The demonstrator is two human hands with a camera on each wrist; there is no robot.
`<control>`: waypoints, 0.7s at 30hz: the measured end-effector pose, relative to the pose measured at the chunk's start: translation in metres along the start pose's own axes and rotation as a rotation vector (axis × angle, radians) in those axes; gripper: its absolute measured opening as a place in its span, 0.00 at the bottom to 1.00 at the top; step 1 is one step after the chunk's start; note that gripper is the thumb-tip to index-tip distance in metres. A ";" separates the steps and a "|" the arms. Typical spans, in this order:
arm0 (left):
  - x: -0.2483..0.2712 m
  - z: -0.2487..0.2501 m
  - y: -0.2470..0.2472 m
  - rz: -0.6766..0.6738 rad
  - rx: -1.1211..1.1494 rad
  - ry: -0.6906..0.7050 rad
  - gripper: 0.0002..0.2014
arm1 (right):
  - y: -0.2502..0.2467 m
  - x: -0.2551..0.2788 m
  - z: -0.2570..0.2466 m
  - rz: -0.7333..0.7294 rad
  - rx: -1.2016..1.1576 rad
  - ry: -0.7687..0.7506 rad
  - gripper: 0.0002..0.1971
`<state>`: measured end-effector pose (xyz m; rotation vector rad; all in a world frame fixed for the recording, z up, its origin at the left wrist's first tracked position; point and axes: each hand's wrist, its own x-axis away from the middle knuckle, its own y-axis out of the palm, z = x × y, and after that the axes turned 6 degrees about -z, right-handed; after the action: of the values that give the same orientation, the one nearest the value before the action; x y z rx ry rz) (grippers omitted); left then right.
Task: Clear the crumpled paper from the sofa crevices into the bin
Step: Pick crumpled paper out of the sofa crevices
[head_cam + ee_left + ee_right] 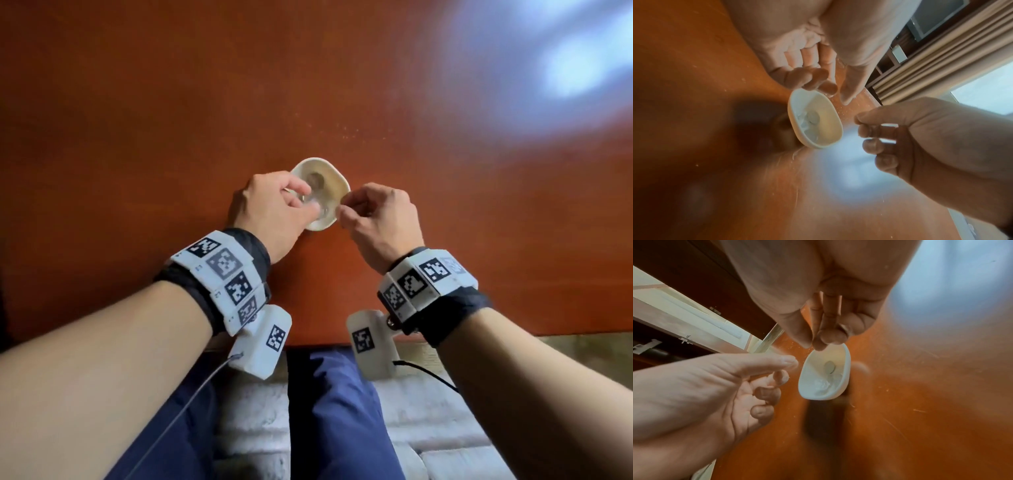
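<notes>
The left grip (274,209) hung over the near edge of a small white dish (335,178), fingertips drawn together. The right grip (373,216) was pinched just beside the dish's right rim. I couldn't tell whether either held a scrap.

The crumpled paper (821,385) lay inside the dish, at the end towards the left grip, beside a coin-like disc (829,367), so that grip looked nearer to it. The dish stood on a reddish wooden counter (171,120) flecked with crumbs. Beyond were curtains (941,56) and a bright window (986,92). No sofa or bin showed.
</notes>
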<state>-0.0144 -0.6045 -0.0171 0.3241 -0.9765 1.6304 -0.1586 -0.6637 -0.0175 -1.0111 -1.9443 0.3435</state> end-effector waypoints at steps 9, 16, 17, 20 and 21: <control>0.027 -0.037 -0.062 0.254 0.195 -0.062 0.03 | 0.027 -0.013 -0.085 -0.103 0.185 -0.258 0.05; 0.125 -0.145 -0.113 0.568 0.525 -0.177 0.01 | 0.132 0.039 -0.183 -0.415 0.401 -0.576 0.07; 0.141 -0.170 -0.115 0.628 0.556 -0.218 0.03 | 0.154 0.052 -0.192 -0.471 0.451 -0.627 0.07; 0.190 -0.242 -0.114 0.716 0.612 -0.374 0.04 | 0.224 0.093 -0.207 -0.608 0.633 -0.759 0.04; 0.208 -0.265 -0.109 0.744 0.641 -0.425 0.04 | 0.248 0.110 -0.208 -0.645 0.699 -0.805 0.04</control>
<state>0.0947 -0.2683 0.0038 0.8375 -0.9073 2.6303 0.1089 -0.4540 0.0204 0.2834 -2.4150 1.0628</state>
